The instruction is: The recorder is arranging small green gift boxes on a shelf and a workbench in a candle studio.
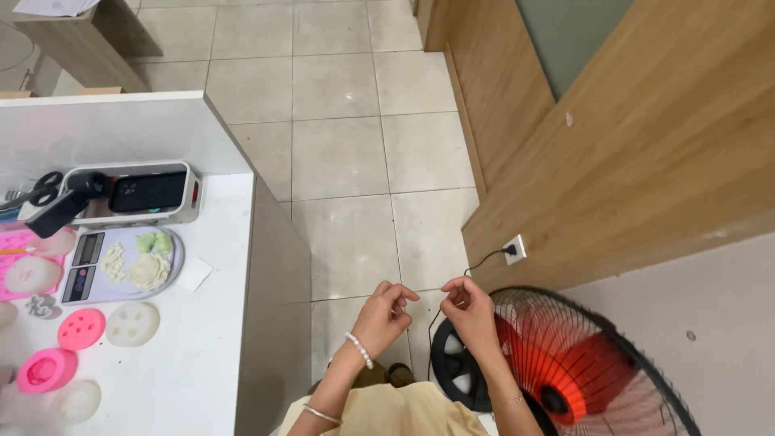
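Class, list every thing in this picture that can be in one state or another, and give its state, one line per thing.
Left hand: fingers pinched on a thin thread.
Right hand: fingers pinched on the same thread.
Thread: stretched between the two hands.
Fan: blades blurred, seemingly running.
Plug: in the wall socket.
Kitchen scale: loaded with pale moulded pieces; display unreadable.
Phone: screen dark.

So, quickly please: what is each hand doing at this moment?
Left hand: fingers pinched on a thin thread.
Right hand: fingers pinched on the thread's other end.
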